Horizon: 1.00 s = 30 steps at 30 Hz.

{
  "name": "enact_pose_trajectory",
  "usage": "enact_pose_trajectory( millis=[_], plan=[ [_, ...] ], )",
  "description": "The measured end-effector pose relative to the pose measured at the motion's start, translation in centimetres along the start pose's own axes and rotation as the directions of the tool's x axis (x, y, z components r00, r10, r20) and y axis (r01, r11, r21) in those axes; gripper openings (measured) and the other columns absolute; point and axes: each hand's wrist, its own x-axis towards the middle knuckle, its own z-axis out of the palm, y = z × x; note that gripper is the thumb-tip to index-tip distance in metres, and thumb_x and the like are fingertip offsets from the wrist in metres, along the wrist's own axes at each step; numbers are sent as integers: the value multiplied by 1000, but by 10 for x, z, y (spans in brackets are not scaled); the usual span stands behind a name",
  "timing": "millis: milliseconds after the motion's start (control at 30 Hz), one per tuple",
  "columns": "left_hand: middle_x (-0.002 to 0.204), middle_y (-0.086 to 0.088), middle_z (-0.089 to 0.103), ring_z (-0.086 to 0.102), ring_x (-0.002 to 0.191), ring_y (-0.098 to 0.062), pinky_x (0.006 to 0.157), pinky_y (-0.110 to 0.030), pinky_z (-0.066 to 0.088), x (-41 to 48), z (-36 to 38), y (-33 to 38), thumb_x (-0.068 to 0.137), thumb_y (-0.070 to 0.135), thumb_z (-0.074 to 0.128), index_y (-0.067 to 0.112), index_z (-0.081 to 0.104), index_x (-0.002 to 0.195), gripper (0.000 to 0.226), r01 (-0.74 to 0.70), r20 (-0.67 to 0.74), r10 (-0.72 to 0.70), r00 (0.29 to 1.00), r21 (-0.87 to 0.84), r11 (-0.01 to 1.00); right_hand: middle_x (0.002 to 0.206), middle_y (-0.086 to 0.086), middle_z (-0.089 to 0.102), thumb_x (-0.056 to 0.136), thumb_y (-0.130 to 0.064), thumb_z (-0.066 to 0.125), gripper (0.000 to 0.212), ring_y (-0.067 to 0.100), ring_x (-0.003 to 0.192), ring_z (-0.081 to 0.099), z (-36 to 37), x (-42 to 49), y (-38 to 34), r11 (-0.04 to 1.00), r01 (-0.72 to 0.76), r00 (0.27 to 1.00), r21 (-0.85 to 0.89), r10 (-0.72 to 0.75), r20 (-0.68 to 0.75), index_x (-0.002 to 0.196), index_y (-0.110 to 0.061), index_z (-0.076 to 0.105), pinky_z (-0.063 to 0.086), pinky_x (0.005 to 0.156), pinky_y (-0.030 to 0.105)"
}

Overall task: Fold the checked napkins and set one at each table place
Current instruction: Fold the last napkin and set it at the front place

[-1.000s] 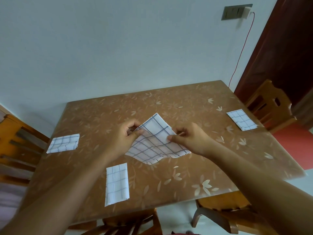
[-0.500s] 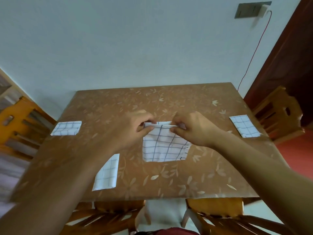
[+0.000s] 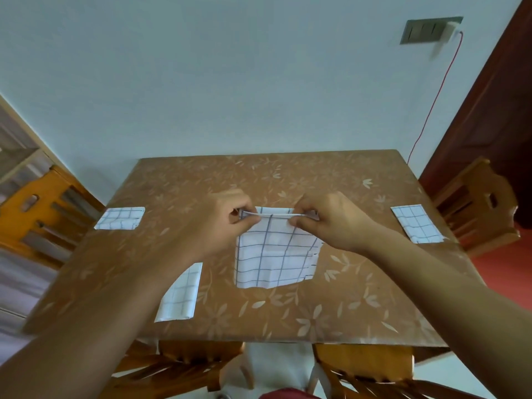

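A white checked napkin [image 3: 275, 256] lies folded in half in the middle of the brown flowered table [image 3: 288, 180]. My left hand [image 3: 221, 223] pinches its far left corner and my right hand [image 3: 331, 220] pinches its far right corner, holding the doubled far edge just above the table. Three folded checked napkins lie flat: one at the left side [image 3: 121, 218], one near the front left [image 3: 181, 293], one at the right side [image 3: 416, 223].
Wooden chairs stand at the left [image 3: 40, 214], at the right [image 3: 475, 205] and two at the near edge [image 3: 184, 367]. A wall is behind the table, with a switch plate [image 3: 426, 30] and a red cable [image 3: 434, 102]. A dark door is at the right.
The napkin went from a loose tilted sheet held up in both hands to a flat half fold on the table. Both hands moved to its far corners. The camera tilted down slightly.
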Motion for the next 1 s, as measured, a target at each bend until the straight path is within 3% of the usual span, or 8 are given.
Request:
enact_pose_trajectory(
  millis=[133,267,367,533,600,700,867,1000],
  plan=[
    [79,-2,67,58,74,-19,61,-13,44,-6,-10,5,86,20,81,11,69,79,16,128,-69,-135,988,-105,986,92,-3,75,96,-34,70,13,14,85,67,-4,-3,10,990,-62,996,126,69,-49,84,-30,75,51,75,34],
    [85,-9,71,61,74,-31,71,-38,54,-6,-15,-4,84,25,82,19,69,80,15,229,-131,-268,955,-252,940,72,-9,74,97,-29,71,17,6,60,62,-3,-4,15,948,-108,982,300,148,-115,90,-19,82,46,59,22],
    [82,-10,69,59,67,-22,68,-37,54,-6,-18,-5,83,23,83,26,65,80,18,268,-148,-329,933,-325,907,43,-15,52,95,-23,74,16,5,38,40,-1,-5,13,876,-114,957,468,223,-184,84,-14,79,29,44,14],
    [83,5,74,69,77,-11,76,-30,57,-3,-22,1,84,8,80,32,68,92,28,283,-132,-419,898,-555,782,63,4,59,88,-2,78,22,10,59,57,0,2,5,635,24,902,772,320,-291,96,-16,64,49,64,20],
    [82,6,73,69,76,-10,70,-27,57,1,-23,4,85,3,77,26,70,95,27,278,-135,-461,877,-640,716,69,0,67,87,3,75,41,16,69,66,-1,5,5,423,58,929,904,309,-204,120,-16,58,56,72,28],
    [84,3,71,69,78,-13,67,-31,58,5,-25,7,85,2,75,21,70,96,22,267,-68,-523,849,-800,537,109,11,78,81,-4,77,52,25,98,76,5,0,5,186,-90,988,979,141,64,131,-4,61,61,84,37],
    [91,2,75,72,88,-13,83,-34,59,13,-26,5,74,15,75,19,72,100,27,247,8,-566,825,-904,348,125,17,74,91,1,68,34,35,116,71,34,-7,1,258,-226,970,939,145,193,124,-3,69,59,97,49],
    [114,-12,77,73,110,-27,90,-41,61,-2,-12,2,85,18,70,10,70,116,32,443,258,-529,808,-859,259,122,17,75,97,-6,64,27,36,113,73,32,-5,-2,216,-217,961,952,219,169,123,-6,70,59,95,53]
  ],
)
